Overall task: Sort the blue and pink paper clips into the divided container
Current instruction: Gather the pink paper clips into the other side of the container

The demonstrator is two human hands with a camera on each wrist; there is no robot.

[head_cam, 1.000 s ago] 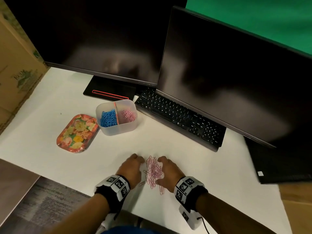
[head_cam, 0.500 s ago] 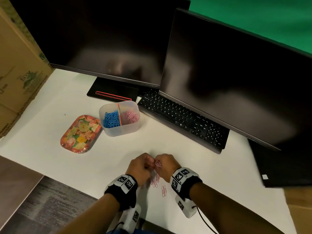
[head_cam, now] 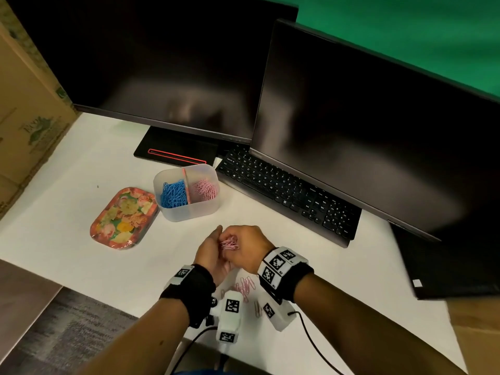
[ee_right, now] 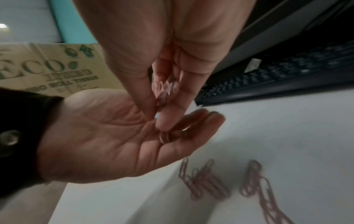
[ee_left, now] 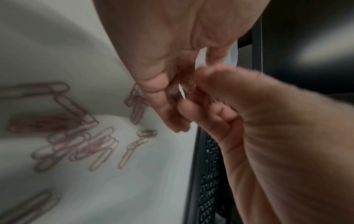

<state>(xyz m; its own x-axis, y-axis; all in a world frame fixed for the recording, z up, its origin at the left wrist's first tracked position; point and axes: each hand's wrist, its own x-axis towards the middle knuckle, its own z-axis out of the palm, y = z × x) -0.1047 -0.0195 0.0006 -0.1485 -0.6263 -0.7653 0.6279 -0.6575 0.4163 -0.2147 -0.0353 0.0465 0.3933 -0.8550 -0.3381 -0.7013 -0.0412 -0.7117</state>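
Observation:
The clear divided container (head_cam: 200,211) stands at mid-table, with blue paper clips (head_cam: 173,194) in its left half and pink paper clips (head_cam: 205,188) in its right half. Just in front of it my two hands meet above the table. My right hand (head_cam: 244,247) pinches a bunch of pink clips (head_cam: 229,243) (ee_right: 164,89) between thumb and fingers. Beneath those fingertips my left hand (head_cam: 212,249) (ee_right: 124,133) lies palm up, fingers nearly straight, with one clip (ee_right: 164,137) resting on them. Several loose pink clips (head_cam: 246,288) (ee_left: 76,139) (ee_right: 206,184) stay on the white table under my wrists.
A flowered tray (head_cam: 123,219) lies left of the container. A black keyboard (head_cam: 289,194) and two dark monitors (head_cam: 378,136) stand behind and to the right. A cardboard box (head_cam: 24,109) borders the left side. The table's front edge (head_cam: 108,304) is near my forearms.
Both hands were flat on the table beside a pink pile; they closed together, gathered clips and rose off the table. Only a few clips are left lying there.

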